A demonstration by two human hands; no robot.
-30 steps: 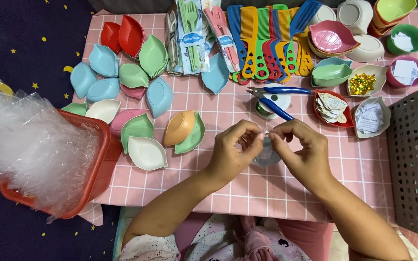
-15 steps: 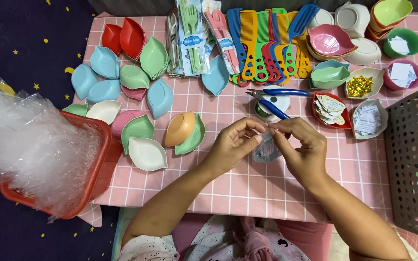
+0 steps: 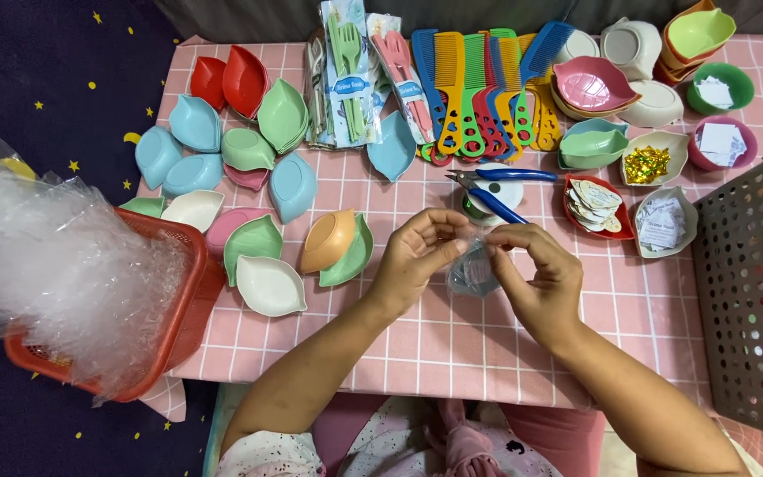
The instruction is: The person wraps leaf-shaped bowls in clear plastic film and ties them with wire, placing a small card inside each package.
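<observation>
Both hands have drifted slightly down and toward the person since the earlier frame, keeping the small clear bag (image 3: pixel 472 270) between them. The left hand (image 3: pixel 419 258) and right hand (image 3: pixel 536 278) meet above the pink checked table (image 3: pixel 417 344), fingers narrowly pinched on the bag's top edge. It hangs at centre, blue pliers (image 3: pixel 496 190) at 12 o'clock, leaf-shaped dishes (image 3: pixel 262 238) at 9 o'clock. The step appears to be closing or opening the bag; next calls for a steady pinch.
</observation>
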